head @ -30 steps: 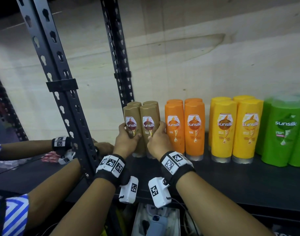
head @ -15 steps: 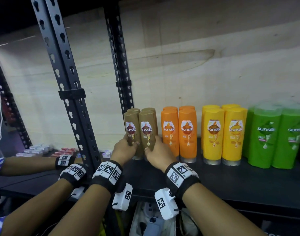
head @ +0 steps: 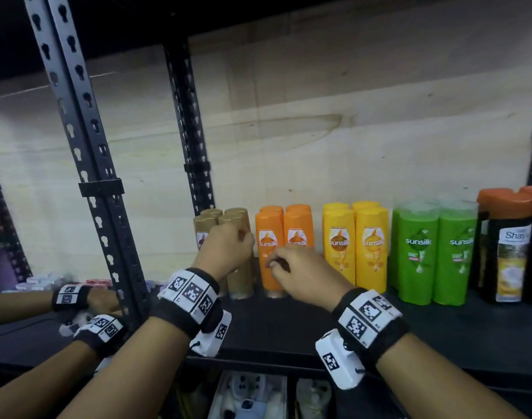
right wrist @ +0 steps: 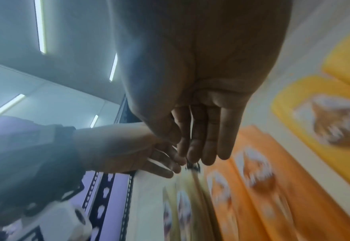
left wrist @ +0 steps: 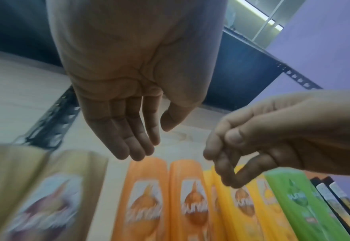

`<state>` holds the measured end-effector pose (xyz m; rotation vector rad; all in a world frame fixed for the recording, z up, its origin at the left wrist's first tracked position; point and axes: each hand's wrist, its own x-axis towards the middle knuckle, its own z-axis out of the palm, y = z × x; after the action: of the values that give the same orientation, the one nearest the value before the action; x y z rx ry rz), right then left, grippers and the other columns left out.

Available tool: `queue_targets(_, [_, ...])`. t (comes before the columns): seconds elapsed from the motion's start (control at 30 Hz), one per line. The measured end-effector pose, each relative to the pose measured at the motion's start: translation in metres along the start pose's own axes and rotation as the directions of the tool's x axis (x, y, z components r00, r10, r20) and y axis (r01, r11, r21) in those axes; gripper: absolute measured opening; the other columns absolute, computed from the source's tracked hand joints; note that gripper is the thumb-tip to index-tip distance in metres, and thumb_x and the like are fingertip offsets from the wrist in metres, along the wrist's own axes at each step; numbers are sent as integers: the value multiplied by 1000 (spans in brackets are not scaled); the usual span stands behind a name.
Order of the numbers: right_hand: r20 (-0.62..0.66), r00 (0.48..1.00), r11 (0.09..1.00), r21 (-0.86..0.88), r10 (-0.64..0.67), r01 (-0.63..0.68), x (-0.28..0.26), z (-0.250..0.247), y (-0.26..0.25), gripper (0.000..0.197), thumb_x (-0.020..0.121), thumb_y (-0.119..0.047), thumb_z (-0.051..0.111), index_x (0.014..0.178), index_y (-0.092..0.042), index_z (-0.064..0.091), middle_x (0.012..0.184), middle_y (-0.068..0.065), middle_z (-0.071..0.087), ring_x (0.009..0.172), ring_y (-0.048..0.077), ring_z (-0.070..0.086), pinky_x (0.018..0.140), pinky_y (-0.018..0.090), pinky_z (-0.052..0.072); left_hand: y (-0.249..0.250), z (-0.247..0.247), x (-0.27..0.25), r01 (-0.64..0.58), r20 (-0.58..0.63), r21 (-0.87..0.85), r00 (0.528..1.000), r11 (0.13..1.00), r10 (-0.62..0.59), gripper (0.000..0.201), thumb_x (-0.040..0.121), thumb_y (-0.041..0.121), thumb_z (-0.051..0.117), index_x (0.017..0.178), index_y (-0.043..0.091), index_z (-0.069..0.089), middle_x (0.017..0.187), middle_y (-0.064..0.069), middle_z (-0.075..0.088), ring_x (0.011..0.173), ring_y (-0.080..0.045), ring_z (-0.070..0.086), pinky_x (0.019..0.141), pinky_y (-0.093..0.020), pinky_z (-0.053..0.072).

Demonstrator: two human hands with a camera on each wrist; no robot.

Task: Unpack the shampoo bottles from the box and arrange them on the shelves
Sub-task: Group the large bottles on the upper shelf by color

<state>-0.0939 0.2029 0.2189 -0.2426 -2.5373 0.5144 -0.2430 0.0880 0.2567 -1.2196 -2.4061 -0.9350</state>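
The head view looks forward and slightly down from close before the shelf (head: 440, 334), while both wrist views look from very near along the palms and upward, sharing with it the orange bottles (head: 284, 237) at 12 o'clock.

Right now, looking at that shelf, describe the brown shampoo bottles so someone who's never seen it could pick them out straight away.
Find the black shelf with its row of colour-grouped bottles along the pale back wall. Go to the row's left end, beside the rear perforated upright. The brown shampoo bottles stand there, left of the orange bottles: the only dull brown-gold group, partly hidden by the left hand.
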Motion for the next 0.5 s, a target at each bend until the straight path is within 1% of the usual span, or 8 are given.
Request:
queue_targets(0.07, [-66,997,998,-24,-51,50,6,-27,3,21,101,-27,53,112,-21,71,111,-5,68,101,14,62,87,29,49,23,-4,14,-69,-53,1,996,998,69,25,97,28,56,74,23,62,66,11,58,66,-12,57,57,-21,35])
queue_targets(0.13, [-126,984,992,-30,-125,122,13,-58,7,20,99,-24,56,114,-22,70,106,-7,67,96,7,60,83,20,46,45,-8,33,-117,-91,-4,989,993,116,19,97,33,56,91,23,71,75,8,63,73,-14,58,65,-25,39])
queue_targets(0.17, [-147,978,989,-24,-145,143,17,-73,8,20,99,-24,57,114,-23,70,105,-10,67,94,3,60,82,15,46,53,-9,42,-132,-103,-13,986,991,130,21,97,36,55,94,24,72,77,8,65,75,-14,59,65,-26,39])
queue_targets(0.2, [-166,973,987,-32,-158,155,23,-88,11,19,99,-25,58,113,-24,70,105,-12,66,94,1,60,82,13,46,60,-12,53,-146,-117,-28,983,989,142,22,97,39,55,96,25,72,76,9,65,74,-13,60,63,-26,40])
queue_targets(0.3, [-211,966,988,-40,-153,148,38,-125,22,18,99,-26,57,112,-27,70,105,-18,66,97,-2,61,83,14,49,79,-20,80,-207,-168,-87,967,974,190,22,97,43,54,93,30,70,72,11,65,71,-7,61,61,-24,44])
queue_targets(0.37, [-209,969,991,-13,-136,136,55,-147,24,18,99,-24,58,112,-27,71,104,-18,66,97,-2,62,84,13,49,90,-29,94,-184,-164,-114,973,976,164,20,98,45,55,93,32,69,73,12,66,72,-6,62,63,-26,49])
queue_targets(0.43, [-168,984,995,67,-67,79,77,-166,22,21,99,-25,58,115,-28,72,106,-18,69,100,-4,62,85,12,50,104,-43,111,-102,-75,-87,993,991,95,23,98,49,54,97,32,70,78,12,67,78,-11,65,70,-31,54])
queue_targets(0.5, [-111,993,995,91,-26,36,101,-183,18,24,100,-26,57,119,-26,72,111,-16,70,104,-3,62,90,15,51,114,-64,136,12,8,-22,1000,1000,-12,29,98,52,52,103,31,71,88,9,69,86,-18,65,78,-36,57])
